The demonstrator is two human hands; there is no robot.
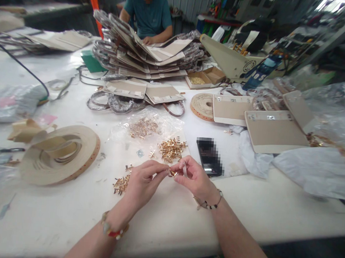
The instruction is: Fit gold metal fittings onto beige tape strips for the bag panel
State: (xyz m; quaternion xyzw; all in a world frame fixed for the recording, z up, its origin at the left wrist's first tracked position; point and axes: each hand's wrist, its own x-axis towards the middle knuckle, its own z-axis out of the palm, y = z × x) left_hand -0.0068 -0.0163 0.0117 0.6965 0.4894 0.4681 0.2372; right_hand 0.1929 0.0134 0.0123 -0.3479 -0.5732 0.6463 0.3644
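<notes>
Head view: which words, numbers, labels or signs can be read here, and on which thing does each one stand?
"es": large white letters, partly cut off, on the dark blue panel beside the beige machine.
Phone screen: blurred, unreadable.
White labels on the beige bag panels: too small to read.
Left hand, right hand, gold metal clips: no text.

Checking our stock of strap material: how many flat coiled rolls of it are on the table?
2. One large roll lies at the left, near the table's front edge; a smaller roll lies farther back, right of centre, beside the beige panels. Others may be hidden under the piles.
</notes>
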